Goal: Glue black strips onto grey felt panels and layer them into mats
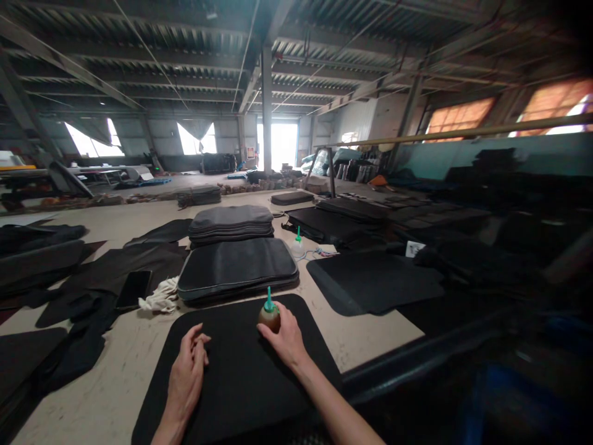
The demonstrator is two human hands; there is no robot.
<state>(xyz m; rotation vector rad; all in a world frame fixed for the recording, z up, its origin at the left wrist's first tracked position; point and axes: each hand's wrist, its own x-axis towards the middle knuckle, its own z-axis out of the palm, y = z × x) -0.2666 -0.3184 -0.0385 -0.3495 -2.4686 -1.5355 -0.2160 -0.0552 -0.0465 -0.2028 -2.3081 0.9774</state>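
My right hand [287, 337] is wrapped round a squeeze bottle [269, 318] with a brownish body and a green pointed nozzle. The bottle is upright over the far part of a black rounded mat [227, 371]; whether its base touches the mat I cannot tell. My left hand [188, 364] is over the left side of the same mat, fingers apart and slightly curled, holding nothing. Just beyond the mat lies a stack of black panels with rounded corners [238, 262], and behind that stands a taller stack of similar panels [231, 222].
White cloth gloves [161, 296] and a dark phone [134, 289] lie to the left. Another green-nozzled bottle [298, 244] stands behind the near stack. A loose black sheet [370, 281] is at the right, and dark material [92, 290] spreads over the table's left side.
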